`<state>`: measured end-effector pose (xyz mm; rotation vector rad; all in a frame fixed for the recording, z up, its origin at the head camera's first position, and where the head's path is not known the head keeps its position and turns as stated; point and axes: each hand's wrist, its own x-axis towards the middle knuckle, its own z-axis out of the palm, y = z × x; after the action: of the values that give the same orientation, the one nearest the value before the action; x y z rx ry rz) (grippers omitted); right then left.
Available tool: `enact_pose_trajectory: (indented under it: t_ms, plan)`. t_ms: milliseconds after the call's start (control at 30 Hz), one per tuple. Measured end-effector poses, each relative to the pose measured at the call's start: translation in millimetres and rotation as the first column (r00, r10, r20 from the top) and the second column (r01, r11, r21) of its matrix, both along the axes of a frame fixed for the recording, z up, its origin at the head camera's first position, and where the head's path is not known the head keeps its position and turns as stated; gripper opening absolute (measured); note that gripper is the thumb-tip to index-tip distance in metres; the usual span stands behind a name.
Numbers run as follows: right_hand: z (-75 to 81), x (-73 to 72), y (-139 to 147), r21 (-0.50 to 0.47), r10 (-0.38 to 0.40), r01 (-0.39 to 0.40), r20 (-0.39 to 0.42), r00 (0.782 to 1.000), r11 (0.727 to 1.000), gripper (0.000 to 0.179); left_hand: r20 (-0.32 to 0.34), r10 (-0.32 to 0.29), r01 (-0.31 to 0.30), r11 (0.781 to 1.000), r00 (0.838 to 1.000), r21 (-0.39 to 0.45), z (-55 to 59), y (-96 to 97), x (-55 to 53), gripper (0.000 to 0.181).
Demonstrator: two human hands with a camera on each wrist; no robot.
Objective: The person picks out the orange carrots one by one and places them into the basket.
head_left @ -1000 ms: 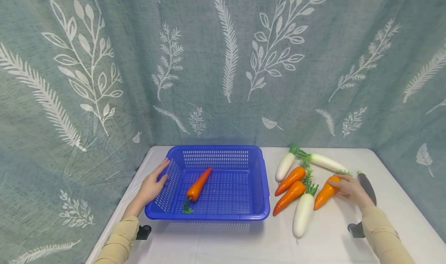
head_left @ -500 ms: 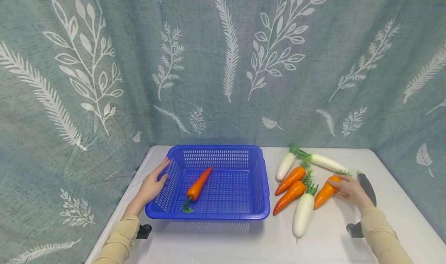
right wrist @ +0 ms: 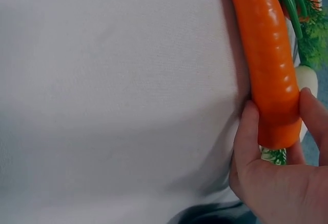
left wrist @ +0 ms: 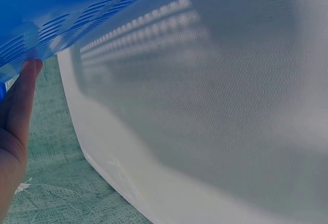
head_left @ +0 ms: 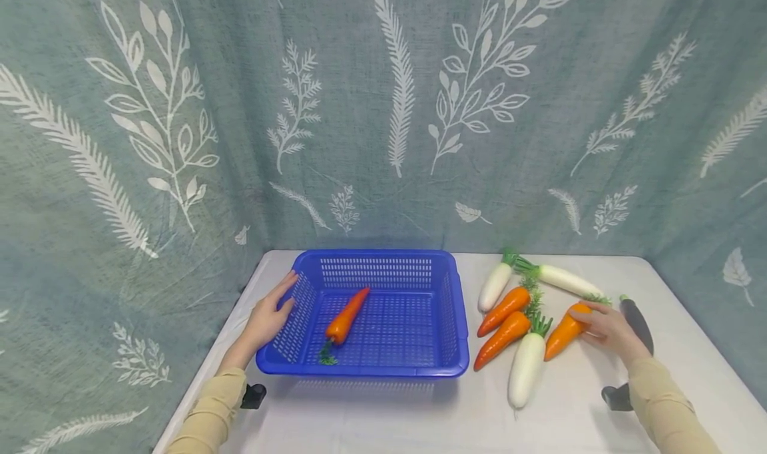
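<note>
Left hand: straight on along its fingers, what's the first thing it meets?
The blue basket, at its left wall. The left hand looks to be touching or nearly touching it; exact contact is hard to judge.

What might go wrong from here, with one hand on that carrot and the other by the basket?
The right hand grips the held carrot only near its thick, leafy end, so the pointed end might swing or slip when lifted.
That tip lies close to the front white radish and could nudge it.
The left hand is at the blue basket's side wall; a push might shift it.
</note>
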<state>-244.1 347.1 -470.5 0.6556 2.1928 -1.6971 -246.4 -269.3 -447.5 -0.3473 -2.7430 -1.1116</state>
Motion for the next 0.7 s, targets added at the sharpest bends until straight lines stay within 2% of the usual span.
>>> enact_pose_trajectory:
  t_ms: [200, 333, 533, 700]
  plan:
    - [-1.4, 1.5, 5.4, 0.031, 0.027, -0.027, -0.010, 1.000, 0.999, 0.074, 0.008, 0.000, 0.000, 1.000, 1.000, -0.011, -2.6, 1.3, -2.1, 0.048]
    - [-0.6, 4.0, 6.2, 0.016, 0.043, -0.042, -0.027, 0.999, 0.999, 0.073, 0.010, 0.001, -0.001, 1.000, 1.000, -0.013, -3.1, 1.5, -2.7, 0.048]
    - [-3.8, 4.0, 3.7, 0.043, 0.007, -0.006, -0.027, 1.000, 0.999, 0.074, 0.009, 0.005, -0.005, 1.000, 1.000, -0.020, -2.0, 1.1, -1.7, 0.048]
    - [-5.0, 6.1, 4.4, 0.058, 0.015, -0.012, -0.041, 0.999, 0.998, 0.078, 0.019, 0.004, -0.004, 1.000, 1.000, -0.008, -1.2, 0.4, -1.9, 0.048]
